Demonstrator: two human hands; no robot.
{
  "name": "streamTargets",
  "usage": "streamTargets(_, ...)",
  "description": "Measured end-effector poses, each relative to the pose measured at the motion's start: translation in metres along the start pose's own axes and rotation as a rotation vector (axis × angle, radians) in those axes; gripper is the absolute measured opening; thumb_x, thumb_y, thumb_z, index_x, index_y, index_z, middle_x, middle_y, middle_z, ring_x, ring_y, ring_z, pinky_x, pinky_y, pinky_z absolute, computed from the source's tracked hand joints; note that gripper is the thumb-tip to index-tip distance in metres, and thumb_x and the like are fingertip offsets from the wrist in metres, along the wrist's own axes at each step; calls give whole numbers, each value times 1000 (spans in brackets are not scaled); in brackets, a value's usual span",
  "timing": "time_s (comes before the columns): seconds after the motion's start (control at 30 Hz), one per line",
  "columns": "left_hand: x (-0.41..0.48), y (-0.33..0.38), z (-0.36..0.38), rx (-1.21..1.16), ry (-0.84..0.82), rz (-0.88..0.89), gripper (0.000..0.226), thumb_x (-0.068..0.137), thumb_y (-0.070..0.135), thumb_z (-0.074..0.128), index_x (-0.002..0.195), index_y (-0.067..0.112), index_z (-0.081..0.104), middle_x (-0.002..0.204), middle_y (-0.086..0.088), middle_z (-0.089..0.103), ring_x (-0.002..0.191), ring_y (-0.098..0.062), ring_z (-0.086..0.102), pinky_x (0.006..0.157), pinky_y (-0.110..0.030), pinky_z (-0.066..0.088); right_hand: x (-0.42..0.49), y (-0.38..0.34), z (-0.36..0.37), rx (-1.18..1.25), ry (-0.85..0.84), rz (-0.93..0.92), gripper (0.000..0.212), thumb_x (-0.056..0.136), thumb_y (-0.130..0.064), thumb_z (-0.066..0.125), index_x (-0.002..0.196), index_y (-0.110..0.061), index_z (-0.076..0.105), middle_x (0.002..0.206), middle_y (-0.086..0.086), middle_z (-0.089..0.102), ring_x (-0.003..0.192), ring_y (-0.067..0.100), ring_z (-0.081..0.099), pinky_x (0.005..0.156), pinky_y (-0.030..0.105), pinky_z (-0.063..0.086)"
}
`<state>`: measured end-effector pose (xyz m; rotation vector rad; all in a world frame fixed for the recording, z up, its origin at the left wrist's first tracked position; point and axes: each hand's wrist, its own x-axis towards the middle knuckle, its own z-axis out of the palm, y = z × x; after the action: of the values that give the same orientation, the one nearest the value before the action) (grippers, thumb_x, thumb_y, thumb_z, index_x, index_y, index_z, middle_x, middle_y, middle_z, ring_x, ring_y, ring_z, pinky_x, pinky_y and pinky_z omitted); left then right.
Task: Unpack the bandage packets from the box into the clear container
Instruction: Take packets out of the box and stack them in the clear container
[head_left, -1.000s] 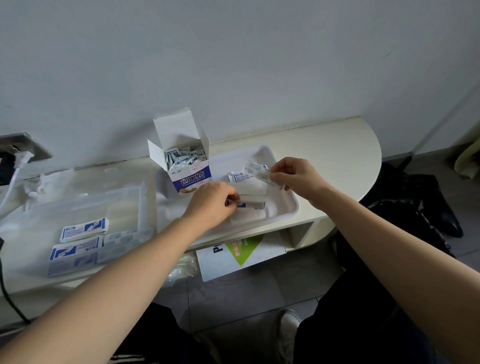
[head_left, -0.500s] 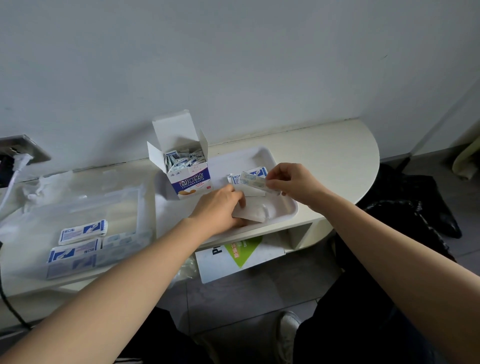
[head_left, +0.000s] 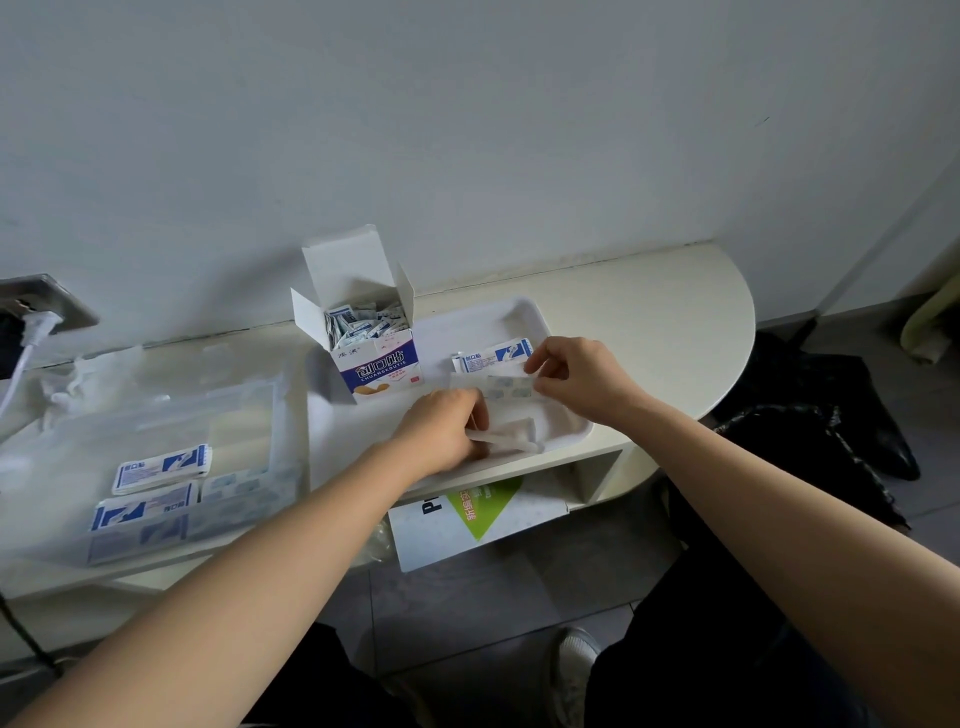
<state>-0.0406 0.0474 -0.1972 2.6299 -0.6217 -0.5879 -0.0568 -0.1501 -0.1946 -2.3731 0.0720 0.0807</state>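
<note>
The right hand (head_left: 582, 379) pinches the right end of a bandage (head_left: 506, 387) between thumb and forefinger, the other fingers loosely curled behind. The bandage is a pale, half see-through piece with a bluish pad, held flat just above the white tray (head_left: 519, 317). The left hand (head_left: 447, 431) lies knuckles-up on the tray with its fingers curled down, gripping crumpled white wrappers (head_left: 506, 441). The left end of the bandage reaches this hand's knuckles; whether they touch cannot be told.

The box (head_left: 363, 338) stands upright on the left end of the tray with its lid flap raised, packed with small blue-and-white packets (head_left: 363, 325) on end. Its front has a blue band with large white Chinese characters and, under them, "CHUANGKOUTIE". One more packet (head_left: 493, 356) lies flat on the tray just behind the right hand, with blue print too small to read.

The clear container (head_left: 249, 415) sits on the shelf (head_left: 649, 312) left of the tray, well apart from the hands. Two stacks of packets (head_left: 161, 465) lie flat in its near left part.

Under the shelf sits a white carton (head_left: 467, 519) with a green diamond and a black "P".
</note>
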Motion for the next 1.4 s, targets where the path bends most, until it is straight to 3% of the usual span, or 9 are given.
streamTargets(0.17,2,-12,-7,-128,-20,-25,27,76,20,77,87,24,53,90,2,61,83,-18,58,65,-25,43,-2,-5,6,-110,73,-150,16,84,-31,69,97,-21,70,96,-6,56,85,11,49,77,25,39)
streamTargets(0.27,1,-19,-9,-201,-16,-60,29,75,16,78,91,22,54,82,4,57,75,-15,55,59,-22,43,-7,-16,8,-21,-105,-186,27,82,-42,70,103,-26,67,103,-11,62,85,10,53,76,22,42)
streamTargets(0.47,-1,-25,-11,-150,-52,-20,30,76,13,74,103,16,63,88,-1,63,82,-19,60,72,-32,50,-6,-21,28,-266,-285,-189,45,74,-30,78,116,-23,62,112,0,56,103,15,44,86,29,41)
streamTargets(0.57,-3,-29,-13,-152,-94,36,25,80,8,62,105,11,65,90,-6,66,86,-24,63,74,-36,50,-5,-23,32,-305,-279,-164,33,75,-27,76,105,-17,66,101,3,60,89,15,46,73,27,37)
streamTargets(0.67,-8,-27,-17,-252,-119,23,26,82,24,57,106,17,64,79,3,62,74,-16,59,69,-31,48,-5,-24,35,-259,-239,-128,16,74,-23,73,89,-19,68,87,0,61,80,17,52,64,26,35)
streamTargets(0.87,-12,-25,-17,-135,115,58,23,76,38,74,87,23,61,80,5,63,77,-16,59,66,-28,45,-2,-31,36,-248,-139,-231,11,75,-23,75,81,-19,67,85,-1,66,77,17,57,66,31,45)
streamTargets(1.03,-20,-19,-28,-588,-67,-92,40,87,59,54,99,21,63,89,-3,72,78,-14,64,65,-29,49,-5,-28,39,-270,-40,-416,13,74,-15,74,77,-15,61,79,-8,52,75,17,52,61,30,40)
streamTargets(1.23,-20,-26,-26,-606,-202,-97,18,88,28,67,94,11,67,79,-2,62,67,-11,57,54,-19,43,-3,-29,39,-270,-12,-511,18,68,-10,70,77,-17,57,80,0,63,78,23,54,67,38,45)
streamTargets(1.4,-19,-28,-25,-558,-82,-80,15,86,18,70,97,10,62,80,-5,64,66,-13,60,57,-23,48,-9,-31,32,-117,-261,-325,34,78,-17,72,98,-21,44,100,-3,60,85,16,57,72,20,48)
